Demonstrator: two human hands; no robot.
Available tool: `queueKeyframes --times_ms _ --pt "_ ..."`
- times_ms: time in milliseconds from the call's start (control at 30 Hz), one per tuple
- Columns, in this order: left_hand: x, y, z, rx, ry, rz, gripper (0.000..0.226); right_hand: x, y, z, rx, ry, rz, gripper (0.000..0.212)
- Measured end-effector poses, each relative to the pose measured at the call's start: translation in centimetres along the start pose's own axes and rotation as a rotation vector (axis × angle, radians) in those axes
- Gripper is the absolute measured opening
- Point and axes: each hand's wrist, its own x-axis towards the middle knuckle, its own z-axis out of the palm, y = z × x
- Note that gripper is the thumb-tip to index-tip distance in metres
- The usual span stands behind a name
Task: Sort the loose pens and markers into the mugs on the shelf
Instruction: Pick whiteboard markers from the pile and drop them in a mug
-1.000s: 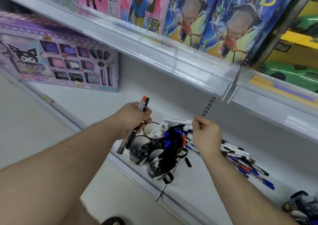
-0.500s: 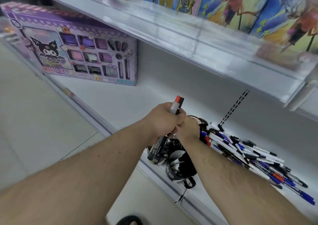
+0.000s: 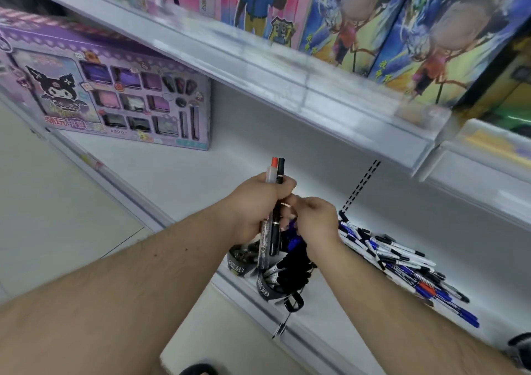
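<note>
My left hand (image 3: 255,205) grips two markers (image 3: 273,231) upright in its fist, one grey-bodied with a red cap, one black. My right hand (image 3: 314,219) is pressed against it from the right, its curled fingers pinching at the same markers. Directly below the hands stand two dark mugs on the shelf's front edge: a left mug (image 3: 238,264) and a front mug (image 3: 265,287) holding several pens. A pile of loose blue, black and white pens (image 3: 402,262) lies on the shelf to the right.
The white shelf board (image 3: 186,179) continues to the left up to a purple toy box (image 3: 115,93). An upper shelf (image 3: 287,87) carrying colourful boxes overhangs close above. A dark object (image 3: 521,346) sits at the far right. The floor (image 3: 57,216) lies to the left.
My right hand left the pen pile and moved left against my left hand. The white marker it held a second ago is no longer visible. The camera view shifted.
</note>
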Motion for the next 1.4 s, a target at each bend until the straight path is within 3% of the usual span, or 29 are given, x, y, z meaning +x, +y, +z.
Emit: queueKeyframes --times_ms 67,200,267,367,567,633,733,1000,1200,1400 --pt "-0.5 0.3 0.8 -0.135 -0.015 -0.017 0.005 -3.7 -0.1 -2.1 0.201 -0.045 0.093 0.033" --pt "-1.2 0.1 2.9 -0.327 -0.022 -0.01 0.006 -9.9 -0.4 -5.1 0.359 -0.191 0.22 0.051" --pt "-1.7 -0.2 4.3 -0.385 -0.018 -0.003 0.006 -12.2 -0.9 -5.8 0.376 -0.264 0.224 0.042" --pt "-2.6 -0.7 6.3 -0.466 -0.056 -0.01 0.01 -13.7 -0.7 -7.2 0.364 -0.222 0.152 0.014" --pt "-3.6 -0.4 7.8 -0.577 -0.049 -0.012 0.013 -15.6 -0.3 -12.6 0.244 -0.113 0.008 0.015" --pt "-3.4 -0.4 7.5 -0.492 -0.02 0.026 0.013 -16.3 0.0 -14.9 0.189 -0.064 -0.022 0.01" --pt "-3.7 -1.1 7.4 -0.108 -0.029 0.086 0.021 -16.9 0.1 -18.4 0.155 0.014 -0.063 0.005" --pt "-5.5 -3.6 9.9 0.322 -0.329 -0.081 0.025 -17.6 0.4 -25.0 0.222 0.163 -0.124 0.015" --pt "-5.9 -5.5 13.7 0.221 -0.482 -0.175 0.028 -18.4 1.8 -26.4 0.34 0.13 0.078 0.013" --pt "-5.8 -8.8 18.1 0.262 -0.514 -0.214 0.021 -18.5 3.1 -25.5 0.099 0.006 0.116 0.022"
